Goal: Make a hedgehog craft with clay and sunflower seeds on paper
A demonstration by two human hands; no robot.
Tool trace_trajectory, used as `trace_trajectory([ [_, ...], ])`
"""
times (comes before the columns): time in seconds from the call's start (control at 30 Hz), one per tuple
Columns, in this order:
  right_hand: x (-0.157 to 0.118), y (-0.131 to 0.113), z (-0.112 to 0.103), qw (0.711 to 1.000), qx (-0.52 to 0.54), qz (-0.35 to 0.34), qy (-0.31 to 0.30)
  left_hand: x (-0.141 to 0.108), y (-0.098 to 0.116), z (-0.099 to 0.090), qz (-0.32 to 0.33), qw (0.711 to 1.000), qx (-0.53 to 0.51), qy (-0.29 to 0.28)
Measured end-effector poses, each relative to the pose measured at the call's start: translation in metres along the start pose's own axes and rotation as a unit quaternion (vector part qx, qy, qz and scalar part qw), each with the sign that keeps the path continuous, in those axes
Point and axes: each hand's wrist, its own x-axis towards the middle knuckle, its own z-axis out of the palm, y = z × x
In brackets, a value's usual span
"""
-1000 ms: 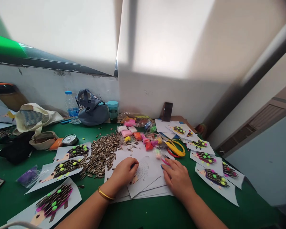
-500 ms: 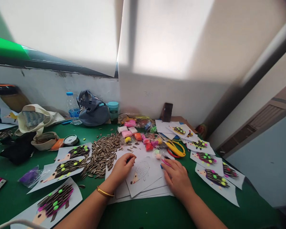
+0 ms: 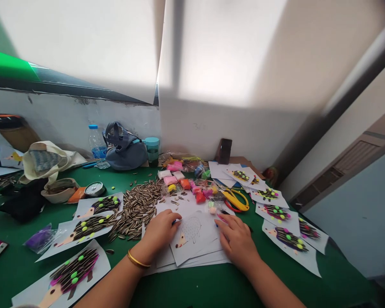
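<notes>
Drawing (image 3: 192, 237) of a hedgehog, its face coloured and its back dotted, lies flat between the two hands, on top of a loose stack of sheets (image 3: 211, 257). The left hand (image 3: 162, 231) rests at the drawing's left edge, fingers bent and close together; a bit of blue shows at the tips, and I cannot tell whether they pinch anything. The right hand (image 3: 238, 236) lies palm down over the right side of the sheets, fingers a little spread and thumb apart — a pink strip (image 3: 222, 218) shows by the fingertips, too small to make out. A gold bangle (image 3: 137, 260) circles the left wrist. Just beyond the left hand spreads a heap of striped seeds (image 3: 137, 209), some strayed onto the sheets. Past the drawing sit clay packets (image 3: 185, 184) in pink, white, orange and red, with yellow-handled scissors (image 3: 235, 199) near the right hand. Hedgehog cards, backs covered in seeds and bright dots, flank the work: three left cards (image 3: 83, 226) and a spread of right cards (image 3: 289, 243). Farther back on the green table (image 3: 179, 291) stand a cup (image 3: 152, 150), a blue bag (image 3: 126, 153) and a bottle (image 3: 98, 149) — and a phone (image 3: 225, 151) leans against the wall.
</notes>
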Motion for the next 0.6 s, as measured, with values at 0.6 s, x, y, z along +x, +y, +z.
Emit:
trace_trajectory([
  [0.6, -0.0028, 0.0053, -0.0018, 1.0, 0.014, 0.018, 0.02, 0.001, 0.0022, 0.001, -0.014, 1.0, 0.007, -0.001],
])
